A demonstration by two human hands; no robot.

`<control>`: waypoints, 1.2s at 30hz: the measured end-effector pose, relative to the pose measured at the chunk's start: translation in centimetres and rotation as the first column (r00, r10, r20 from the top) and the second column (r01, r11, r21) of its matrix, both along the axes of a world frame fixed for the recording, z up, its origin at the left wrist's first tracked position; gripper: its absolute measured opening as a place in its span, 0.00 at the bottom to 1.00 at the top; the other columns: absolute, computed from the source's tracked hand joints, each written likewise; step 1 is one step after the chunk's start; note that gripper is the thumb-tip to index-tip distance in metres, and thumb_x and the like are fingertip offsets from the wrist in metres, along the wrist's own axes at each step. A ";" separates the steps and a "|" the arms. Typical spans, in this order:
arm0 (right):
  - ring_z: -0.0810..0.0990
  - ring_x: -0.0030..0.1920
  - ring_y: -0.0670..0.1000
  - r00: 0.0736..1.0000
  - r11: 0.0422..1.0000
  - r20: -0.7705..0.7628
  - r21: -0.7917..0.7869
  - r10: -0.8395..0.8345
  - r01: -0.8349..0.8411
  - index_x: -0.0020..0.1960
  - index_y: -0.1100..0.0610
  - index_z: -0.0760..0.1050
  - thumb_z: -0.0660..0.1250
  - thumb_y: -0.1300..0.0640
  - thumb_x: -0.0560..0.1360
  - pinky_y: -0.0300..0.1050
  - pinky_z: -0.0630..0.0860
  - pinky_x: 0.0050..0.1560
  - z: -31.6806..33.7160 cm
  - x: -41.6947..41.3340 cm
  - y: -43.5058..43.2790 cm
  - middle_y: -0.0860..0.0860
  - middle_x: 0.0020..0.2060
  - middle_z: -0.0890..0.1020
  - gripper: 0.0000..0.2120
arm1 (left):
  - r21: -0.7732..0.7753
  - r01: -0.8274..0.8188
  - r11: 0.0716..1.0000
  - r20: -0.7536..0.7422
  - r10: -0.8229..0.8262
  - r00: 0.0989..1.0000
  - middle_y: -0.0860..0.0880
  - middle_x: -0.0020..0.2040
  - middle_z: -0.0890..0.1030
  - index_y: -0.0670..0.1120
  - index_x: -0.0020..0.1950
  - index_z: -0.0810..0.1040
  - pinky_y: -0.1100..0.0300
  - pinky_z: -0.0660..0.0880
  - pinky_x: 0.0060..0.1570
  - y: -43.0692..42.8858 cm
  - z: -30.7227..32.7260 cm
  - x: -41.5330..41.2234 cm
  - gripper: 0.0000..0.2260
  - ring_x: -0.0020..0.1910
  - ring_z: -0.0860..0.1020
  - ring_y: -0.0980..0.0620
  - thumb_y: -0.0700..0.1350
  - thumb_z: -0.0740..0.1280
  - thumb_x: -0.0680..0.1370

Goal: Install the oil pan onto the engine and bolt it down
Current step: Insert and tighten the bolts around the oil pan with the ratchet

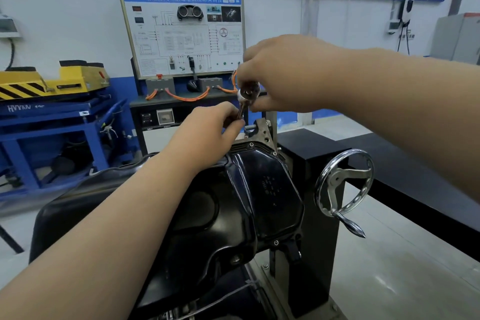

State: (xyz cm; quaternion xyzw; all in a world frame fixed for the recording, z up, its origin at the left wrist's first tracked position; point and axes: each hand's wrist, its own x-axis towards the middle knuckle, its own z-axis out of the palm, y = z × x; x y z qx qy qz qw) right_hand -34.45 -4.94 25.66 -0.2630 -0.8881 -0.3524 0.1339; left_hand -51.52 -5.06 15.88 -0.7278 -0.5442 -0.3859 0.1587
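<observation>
A glossy black oil pan [228, 205] lies on the upturned engine, which is fixed in a stand. Small bolts [275, 242] show along the pan's right flange. Above the pan's far edge my right hand [288, 78] grips the chrome head of a ratchet wrench [248, 93]. My left hand [210, 128] pinches the socket extension just below that head. The lower end of the tool is hidden behind my left fingers.
A chrome handwheel [342, 184] with a crank handle sticks out of the black stand on the right. A training panel board [181, 34] stands behind the engine. A blue bench with a yellow lift [52, 80] is at the left. A dark bench runs along the right.
</observation>
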 end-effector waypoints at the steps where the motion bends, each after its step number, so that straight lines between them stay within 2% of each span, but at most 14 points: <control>1: 0.75 0.41 0.57 0.999 0.999 -0.023 0.030 -0.027 0.027 0.41 0.53 0.73 0.60 0.41 0.74 0.47 0.71 0.35 -0.2 0.0 0.0 0.51 0.38 0.74 0.15 | -0.007 -0.003 1.000 0.022 0.003 1.000 0.51 0.43 0.82 0.48 0.48 0.77 0.59 0.71 0.42 0.1 0.0 0.1 0.06 0.40 0.77 0.53 0.50 0.65 0.77; 3: 0.69 0.30 0.54 0.978 0.988 -0.163 0.051 -0.133 0.143 0.31 0.52 0.64 0.58 0.38 0.74 0.42 0.62 0.28 -1.0 -0.4 -0.2 0.51 0.30 0.67 0.21 | -0.005 -0.024 1.000 0.081 0.024 0.996 0.55 0.40 0.80 0.48 0.49 0.78 0.60 0.71 0.42 0.4 0.1 0.5 0.08 0.40 0.78 0.55 0.52 0.66 0.76; 6: 0.65 0.28 0.50 0.912 0.974 -0.344 -0.115 -0.224 0.196 0.29 0.53 0.63 0.59 0.36 0.74 0.41 0.58 0.27 -1.7 -0.9 0.2 0.50 0.28 0.67 0.24 | 0.046 -0.059 0.997 0.077 0.056 0.996 0.54 0.36 0.78 0.48 0.50 0.80 0.61 0.67 0.36 0.4 0.2 0.6 0.08 0.35 0.76 0.53 0.50 0.66 0.77; 11: 0.75 0.47 0.54 0.999 1.000 -0.032 -0.021 0.010 -0.011 0.49 0.51 0.75 0.62 0.43 0.74 0.46 0.69 0.38 -0.2 0.4 0.6 0.46 0.41 0.72 0.13 | -0.067 0.030 0.997 -0.006 -0.030 1.000 0.47 0.41 0.81 0.46 0.54 0.78 0.52 0.75 0.42 0.0 0.0 0.2 0.09 0.38 0.77 0.49 0.48 0.62 0.80; 14: 0.73 0.35 0.55 0.991 0.996 -0.106 0.048 -0.076 0.081 0.38 0.54 0.73 0.59 0.38 0.75 0.43 0.66 0.31 -0.8 0.2 0.6 0.49 0.33 0.70 0.20 | -0.082 0.030 0.996 0.043 -0.026 0.999 0.49 0.45 0.80 0.47 0.56 0.77 0.52 0.75 0.50 0.2 0.3 0.8 0.11 0.46 0.78 0.50 0.50 0.63 0.78; 17: 0.64 0.28 0.49 0.921 0.981 -0.339 -0.092 -0.190 0.169 0.30 0.53 0.62 0.58 0.34 0.74 0.41 0.57 0.26 -1.8 -0.7 0.5 0.50 0.28 0.66 0.25 | 0.000 -0.067 0.998 0.076 0.067 0.995 0.53 0.36 0.77 0.47 0.48 0.78 0.58 0.73 0.39 0.6 0.4 1.0 0.07 0.40 0.78 0.51 0.50 0.66 0.76; 19: 0.69 0.30 0.52 0.948 0.990 -0.286 -0.054 -0.137 0.127 0.32 0.53 0.65 0.58 0.36 0.74 0.41 0.59 0.27 -1.7 -0.8 0.7 0.50 0.30 0.69 0.23 | 0.018 -0.051 0.999 0.075 0.049 0.996 0.54 0.34 0.77 0.48 0.47 0.79 0.60 0.70 0.34 0.5 0.3 0.6 0.06 0.35 0.76 0.54 0.49 0.66 0.77; 22: 0.76 0.44 0.55 0.998 1.000 -0.059 -0.002 0.017 -0.017 0.45 0.53 0.75 0.60 0.39 0.74 0.45 0.69 0.35 -0.8 0.0 0.9 0.49 0.41 0.75 0.17 | -0.033 0.051 0.998 0.057 -0.049 0.997 0.51 0.37 0.80 0.48 0.50 0.81 0.59 0.72 0.39 0.1 0.0 -0.2 0.06 0.35 0.75 0.54 0.47 0.66 0.78; 24: 0.75 0.49 0.54 0.998 0.998 -0.029 -0.035 0.050 -0.051 0.51 0.52 0.75 0.62 0.42 0.75 0.47 0.71 0.40 -0.4 0.5 0.9 0.47 0.44 0.72 0.14 | -0.063 0.078 0.995 0.091 -0.072 0.993 0.53 0.42 0.81 0.48 0.50 0.80 0.59 0.73 0.45 0.1 0.0 -0.1 0.05 0.41 0.77 0.56 0.47 0.66 0.78; 27: 0.74 0.38 0.55 0.991 0.997 -0.128 0.074 -0.029 0.039 0.43 0.53 0.74 0.59 0.39 0.75 0.43 0.64 0.31 -1.3 -0.3 0.8 0.50 0.36 0.72 0.17 | -0.061 -0.008 0.998 0.151 0.018 0.988 0.55 0.40 0.79 0.49 0.47 0.78 0.66 0.71 0.44 0.6 0.2 0.7 0.08 0.41 0.76 0.60 0.52 0.67 0.75; 30: 0.65 0.28 0.50 0.932 0.984 -0.318 -0.034 -0.176 0.174 0.31 0.54 0.64 0.57 0.35 0.74 0.41 0.58 0.27 -1.9 -1.3 0.3 0.50 0.28 0.67 0.25 | -0.036 -0.082 0.996 0.072 0.084 0.994 0.52 0.30 0.76 0.48 0.37 0.76 0.73 0.67 0.33 0.5 0.5 0.8 0.09 0.31 0.74 0.58 0.48 0.64 0.75; 32: 0.70 0.31 0.53 0.969 0.996 -0.227 -0.022 -0.095 0.092 0.33 0.53 0.66 0.59 0.38 0.74 0.43 0.64 0.29 -1.6 -1.3 0.3 0.51 0.33 0.72 0.21 | -0.078 0.008 0.997 0.102 0.000 0.995 0.47 0.37 0.82 0.47 0.46 0.82 0.60 0.75 0.44 0.5 0.5 0.2 0.06 0.39 0.79 0.49 0.46 0.66 0.76; 34: 0.75 0.45 0.56 0.998 0.999 -0.038 -0.018 0.044 -0.044 0.45 0.53 0.73 0.63 0.43 0.74 0.48 0.72 0.39 -0.7 -0.6 0.5 0.51 0.45 0.76 0.13 | -0.129 0.110 0.986 0.155 -0.089 0.984 0.46 0.43 0.84 0.45 0.51 0.81 0.50 0.76 0.51 -0.2 0.3 -0.1 0.07 0.47 0.80 0.48 0.46 0.67 0.77; 36: 0.75 0.51 0.55 0.997 0.996 -0.005 -0.044 0.072 -0.073 0.52 0.52 0.74 0.64 0.44 0.74 0.49 0.73 0.45 -0.3 -0.1 0.5 0.50 0.50 0.76 0.13 | -0.148 0.123 0.981 0.198 -0.093 0.976 0.50 0.45 0.83 0.46 0.52 0.80 0.52 0.75 0.54 0.0 0.0 -0.1 0.07 0.49 0.80 0.51 0.46 0.67 0.77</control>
